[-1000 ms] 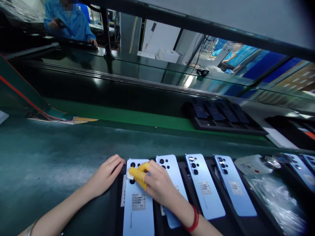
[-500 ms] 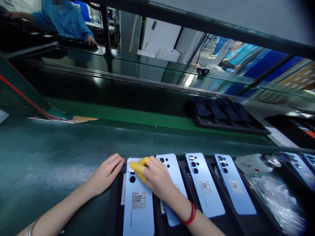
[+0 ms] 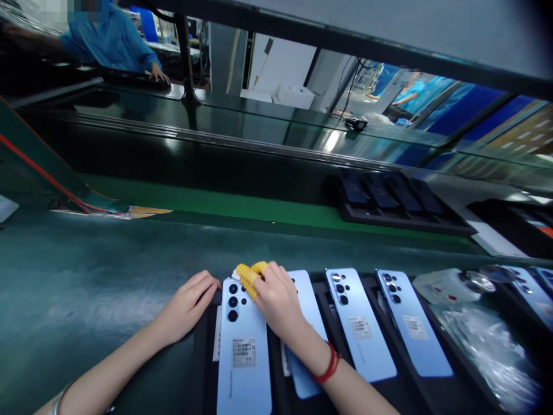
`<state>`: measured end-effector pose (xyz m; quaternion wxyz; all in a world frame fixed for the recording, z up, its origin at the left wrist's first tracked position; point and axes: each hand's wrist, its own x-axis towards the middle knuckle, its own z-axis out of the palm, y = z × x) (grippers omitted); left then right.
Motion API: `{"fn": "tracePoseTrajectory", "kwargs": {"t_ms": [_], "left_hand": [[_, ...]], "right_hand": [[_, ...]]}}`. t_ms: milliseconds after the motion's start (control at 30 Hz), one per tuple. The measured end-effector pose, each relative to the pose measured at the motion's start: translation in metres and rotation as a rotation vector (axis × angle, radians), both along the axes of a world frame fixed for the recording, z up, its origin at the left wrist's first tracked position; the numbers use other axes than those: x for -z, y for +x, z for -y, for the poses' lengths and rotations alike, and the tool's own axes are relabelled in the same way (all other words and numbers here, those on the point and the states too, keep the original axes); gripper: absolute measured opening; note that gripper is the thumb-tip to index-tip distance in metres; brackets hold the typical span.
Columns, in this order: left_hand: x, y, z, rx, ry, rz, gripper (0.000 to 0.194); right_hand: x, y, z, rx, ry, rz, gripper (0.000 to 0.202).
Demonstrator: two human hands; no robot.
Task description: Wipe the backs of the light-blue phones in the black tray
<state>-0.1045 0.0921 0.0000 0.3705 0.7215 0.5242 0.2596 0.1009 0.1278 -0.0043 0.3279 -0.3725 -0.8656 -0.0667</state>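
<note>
Light blue phones lie camera side up in a black tray (image 3: 202, 346). The leftmost phone (image 3: 244, 380) has its cameras and a printed label uncovered. At its top edge, my right hand (image 3: 276, 300), with yellow finger cots on some fingers, pinches a small white wipe (image 3: 235, 275). This hand partly covers the second phone (image 3: 309, 311). My left hand (image 3: 190, 305) lies at the tray's upper left corner, its fingers bent together against the edge beside the first phone; its thumb is hidden. Further right lie a third phone (image 3: 360, 346) and a fourth phone (image 3: 415, 340).
Right of the tray are a clear bottle with a metal top (image 3: 449, 285) and clear plastic bags (image 3: 492, 346). Another dark tray of phones (image 3: 397, 202) sits on the green belt behind. A co-worker in blue (image 3: 116, 40) is across the line. A shelf (image 3: 345, 29) hangs overhead.
My right hand has slid the wipe from the first phone's cameras up to its top edge, uncovering the lenses. My left hand has stayed in place.
</note>
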Motion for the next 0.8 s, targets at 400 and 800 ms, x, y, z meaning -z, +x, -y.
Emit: {"fn": "tracePoseTrajectory", "kwargs": {"t_ms": [400,800], "left_hand": [[0.000,0.000,-0.001,-0.006,-0.025,0.005,0.029],[-0.001,0.000,-0.002,-0.004,-0.015,0.011,0.029]], "right_hand": [[-0.001,0.002,0.004,-0.017,-0.025,-0.019,0.022],[-0.005,0.010,-0.003,-0.279,-0.125,-0.055,0.030]]}}
